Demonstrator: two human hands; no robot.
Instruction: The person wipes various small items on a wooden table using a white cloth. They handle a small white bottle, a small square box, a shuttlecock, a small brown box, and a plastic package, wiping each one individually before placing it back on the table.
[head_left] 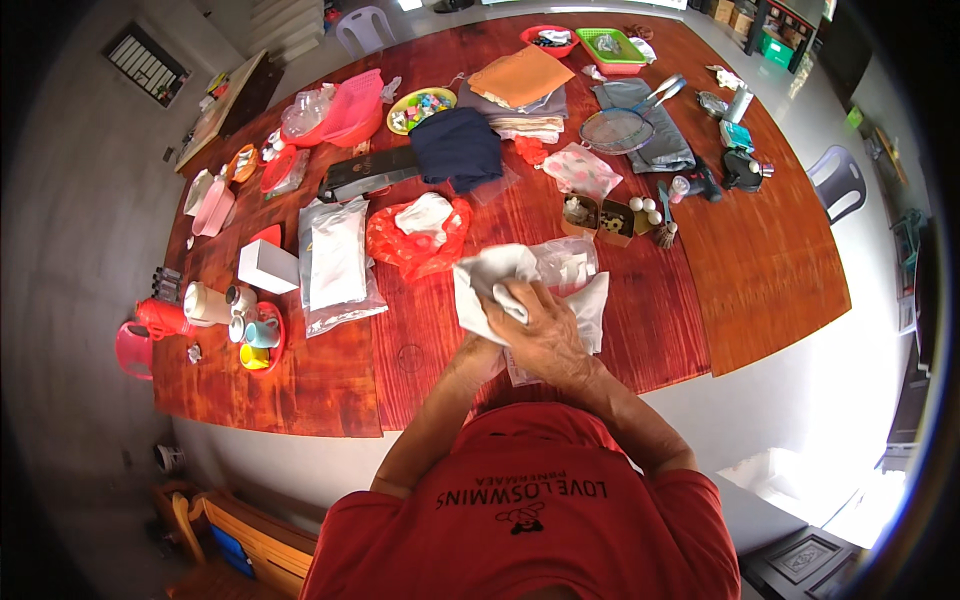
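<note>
In front of my chest, above the near middle of the table, I hold a crumpled white cloth (482, 283). My right hand (548, 338) lies over it, with its fingers curled into the folds. Below and to the left, my left hand (481, 357) grips the cloth from underneath, its fingers mostly hidden. Just behind and right of my hands is a clear plastic bag (568, 259) with something white in it. Another white piece (591, 309) hangs out beside my right hand; whether it joins the held cloth I cannot tell.
A red plastic bag (390, 245) with white cloth and a flat clear packet (337, 262) lie to the left. Further left stand a white box (268, 266) and cups on a red tray (281, 335). Small open boxes (614, 222), folded fabrics (455, 147) and badminton rackets (617, 130) lie beyond.
</note>
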